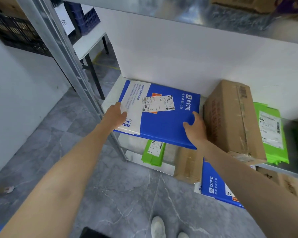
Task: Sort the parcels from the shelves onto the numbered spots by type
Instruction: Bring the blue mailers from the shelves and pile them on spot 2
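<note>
Item: flat blue-and-white plastic mailer parcel [162, 117] overhangs the front of the white metal shelf [113, 95] | Grip: left hand [115, 115] and right hand [195, 127] clasp opposite edges | Advice: draw it out level, clear of the adjacent brown cardboard box [230, 117] — support the underside.

Flat blue-and-white parcel [162, 121] lies label-up on the shelf [112, 95], overhanging its front edge, beside brown carton [230, 117] and green mailer [272, 134]

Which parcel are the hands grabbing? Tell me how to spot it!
Find the metal shelf with the white back wall. At its left end lies a flat blue parcel, beside a tall brown box. It is the only blue one on that level, with a white strip and a label on top.
</note>
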